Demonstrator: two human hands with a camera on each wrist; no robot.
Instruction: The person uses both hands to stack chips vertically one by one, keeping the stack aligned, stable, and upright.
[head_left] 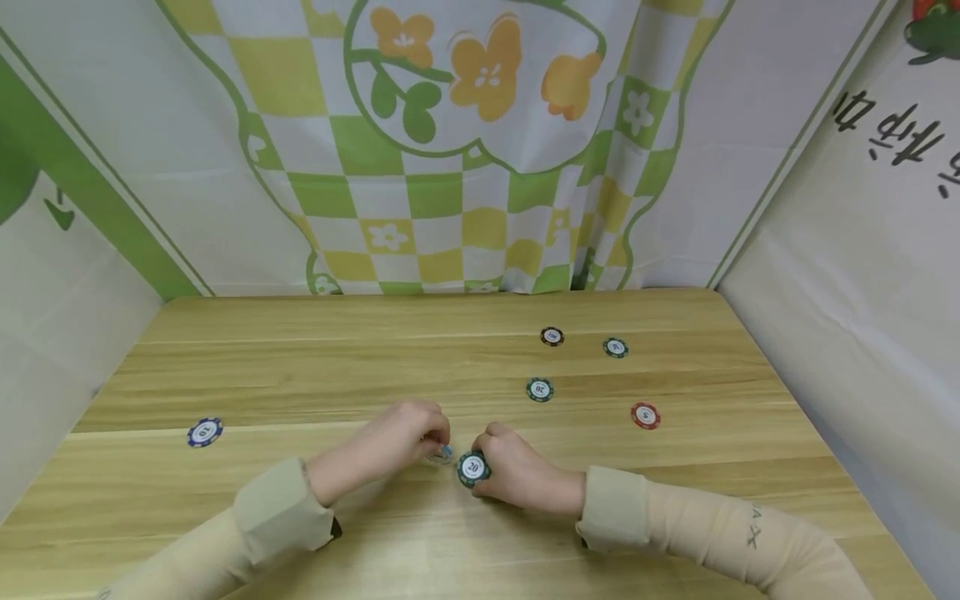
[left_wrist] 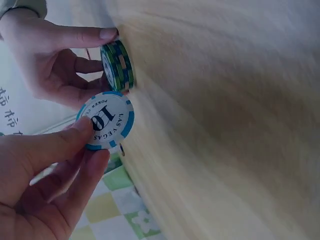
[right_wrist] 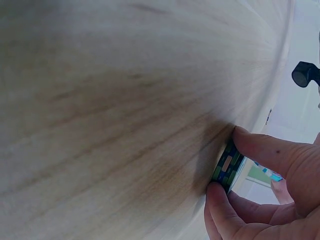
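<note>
My left hand (head_left: 401,433) pinches a light-blue and white poker chip (left_wrist: 114,117) marked 10 between thumb and fingers. The chip is held tilted up, off the table, just left of a short stack of green poker chips (head_left: 472,469). My right hand (head_left: 525,475) grips that stack by its sides, thumb on one edge and fingers on the other. A 20 shows on the top chip. The right wrist view has the stack (right_wrist: 228,169) low against the wooden table (right_wrist: 125,125). Whether the blue chip touches the stack I cannot tell.
Single chips lie about the table (head_left: 300,358): a dark blue 10 (head_left: 205,432) at left, a green 20 (head_left: 540,389), a black 100 (head_left: 552,336), another green chip (head_left: 616,347) and a red 5 (head_left: 646,415) at right. A checked cloth (head_left: 435,200) hangs behind.
</note>
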